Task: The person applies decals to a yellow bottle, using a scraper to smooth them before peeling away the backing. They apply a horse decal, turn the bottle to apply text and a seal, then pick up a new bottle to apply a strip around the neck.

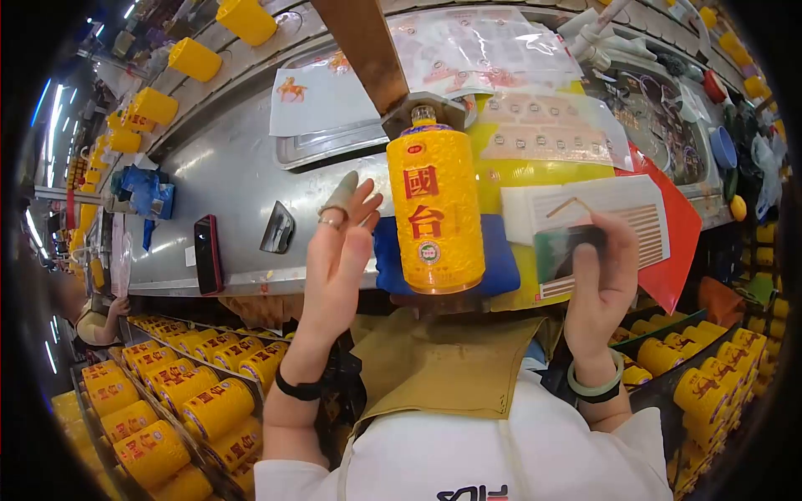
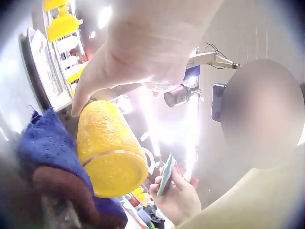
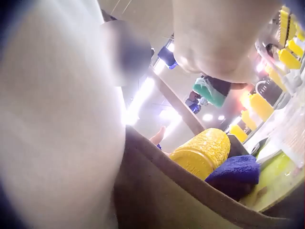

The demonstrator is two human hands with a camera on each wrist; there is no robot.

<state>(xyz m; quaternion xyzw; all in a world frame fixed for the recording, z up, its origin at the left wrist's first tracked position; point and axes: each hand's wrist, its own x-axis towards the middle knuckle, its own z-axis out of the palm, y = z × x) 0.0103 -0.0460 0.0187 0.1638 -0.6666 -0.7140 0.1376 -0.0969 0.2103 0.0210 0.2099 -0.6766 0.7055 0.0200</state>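
Note:
A yellow textured bottle (image 1: 437, 209) with red characters lies on a folded blue cloth (image 1: 501, 250), its neck at a metal bracket (image 1: 424, 113). Beside the bottle, to its left, my left hand (image 1: 334, 259) is raised with its fingers extended, holding nothing. One finger wears a pale finger cot (image 1: 341, 192), another a ring. My right hand (image 1: 600, 280) pinches a green and black pad (image 1: 551, 255) between thumb and fingers, over a striped white sheet (image 1: 643, 225). In the right wrist view the same pad (image 3: 212, 91) shows its green side, well above the bottle.
On the metal table (image 1: 225, 179) to the left lie a phone (image 1: 209, 255) and a small dark object (image 1: 278, 227). Sticker sheets (image 1: 543, 125) and a red sheet (image 1: 681, 242) cover the right. Crates of yellow bottles (image 1: 150, 447) stand below the front edge; a wooden bar (image 1: 359, 42) hangs above.

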